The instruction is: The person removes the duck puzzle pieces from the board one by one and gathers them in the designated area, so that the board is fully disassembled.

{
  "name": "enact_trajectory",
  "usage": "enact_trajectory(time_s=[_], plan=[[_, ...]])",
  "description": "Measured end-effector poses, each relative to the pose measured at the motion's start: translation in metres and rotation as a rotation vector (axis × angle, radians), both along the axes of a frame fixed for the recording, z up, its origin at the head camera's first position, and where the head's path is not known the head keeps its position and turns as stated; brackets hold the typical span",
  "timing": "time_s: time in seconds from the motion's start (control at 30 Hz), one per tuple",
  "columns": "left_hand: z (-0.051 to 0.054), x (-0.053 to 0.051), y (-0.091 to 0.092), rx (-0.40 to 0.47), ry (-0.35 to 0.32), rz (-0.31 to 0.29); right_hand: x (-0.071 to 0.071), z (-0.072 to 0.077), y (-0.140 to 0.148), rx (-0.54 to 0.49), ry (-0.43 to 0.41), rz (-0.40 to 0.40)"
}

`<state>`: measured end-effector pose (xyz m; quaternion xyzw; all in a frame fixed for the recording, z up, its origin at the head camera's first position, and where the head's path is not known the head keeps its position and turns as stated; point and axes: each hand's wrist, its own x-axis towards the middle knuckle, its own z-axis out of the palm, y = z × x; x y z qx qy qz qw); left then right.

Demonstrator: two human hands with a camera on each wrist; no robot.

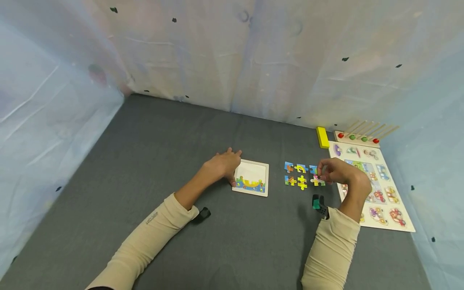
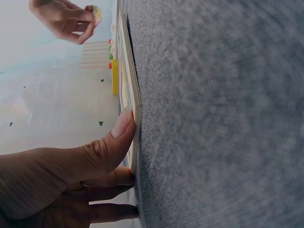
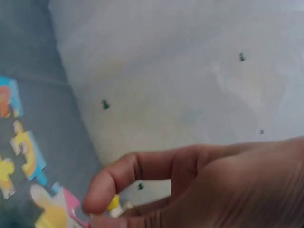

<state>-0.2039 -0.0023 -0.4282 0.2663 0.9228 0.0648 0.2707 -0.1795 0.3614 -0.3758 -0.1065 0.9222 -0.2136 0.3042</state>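
Note:
My left hand [image 1: 222, 164] grips the left side of a square wooden puzzle tray [image 1: 251, 195]. In the left wrist view, its thumb [image 2: 122, 126] presses on the tray's edge and other fingers reach past it to the table. Inside the tray, a yellow and blue picture strip [image 1: 250, 185] fills the near part; pale wood shows behind. My right hand [image 1: 338, 171] pinches a pink and yellow jigsaw piece [image 3: 59, 209] between thumb and index finger. Beside it lie several loose jigsaw pieces [image 1: 301, 168] in two rows, some partly hidden by the hand.
At the right lies a large picture board [image 1: 393, 219], partly under my right forearm. Behind it stand a wooden peg rack [image 1: 357, 139] with red and green beads and a yellow block [image 1: 322, 137]. The dark grey tabletop [image 1: 163, 133] meets pale sheet walls [image 1: 217, 60].

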Motion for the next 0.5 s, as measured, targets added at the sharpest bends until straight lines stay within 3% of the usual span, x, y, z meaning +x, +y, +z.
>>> enact_trajectory(time_s=[0.2,0.5], plan=[[0.0,0.0,0.0,-0.01,-0.005,-0.006,-0.007,-0.016,0.005,0.046,-0.128,-0.06],[0.003,0.001,0.0,-0.002,0.005,-0.003,-0.013,-0.022,0.003,0.082,-0.168,-0.118]])
